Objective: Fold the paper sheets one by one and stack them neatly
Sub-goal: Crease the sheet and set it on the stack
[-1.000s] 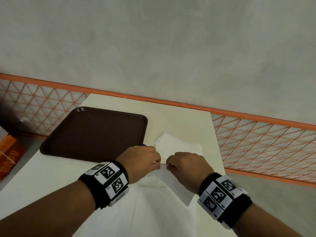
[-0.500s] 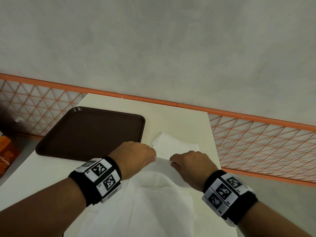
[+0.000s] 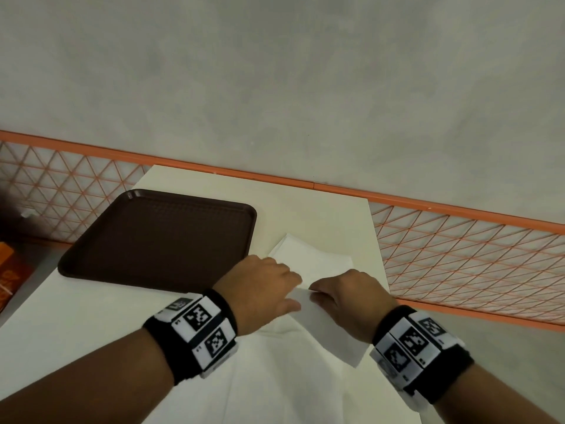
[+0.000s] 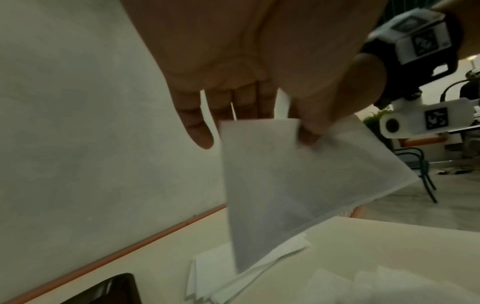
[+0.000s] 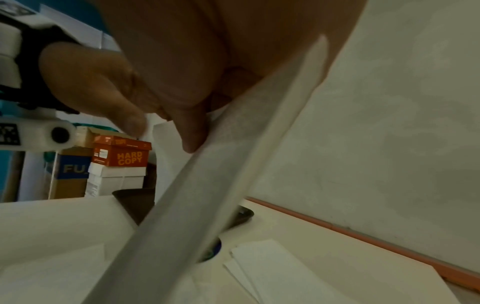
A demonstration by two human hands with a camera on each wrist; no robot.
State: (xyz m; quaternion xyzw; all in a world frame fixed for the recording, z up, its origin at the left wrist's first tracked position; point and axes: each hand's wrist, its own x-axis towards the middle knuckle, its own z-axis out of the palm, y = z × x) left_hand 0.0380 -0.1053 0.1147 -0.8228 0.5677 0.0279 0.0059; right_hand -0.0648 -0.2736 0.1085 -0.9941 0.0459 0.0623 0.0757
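Clearly we are handling something light and limp: the folded paper sheet (image 3: 321, 319) is hanging off the table (image 3: 321, 206), sagging between our hands just above the stack of folded sheets (image 3: 308, 258). Our left hand (image 3: 263, 289) is pinching its top edge between thumb and fingers, and our right hand (image 3: 345, 298) is gripping the neighbouring edge, thumb on the face. It is bending freely and creasing easily, so we are judging that corners and edges are the places to hold, with light pressure. Beside the stack the brown tray (image 3: 159, 240) is lying. Off to the side an orange carton (image 5: 122, 153) is reading "HARD COPY"; a blue box (image 5: 72, 168) is showing "FU", the rest probably hidden.
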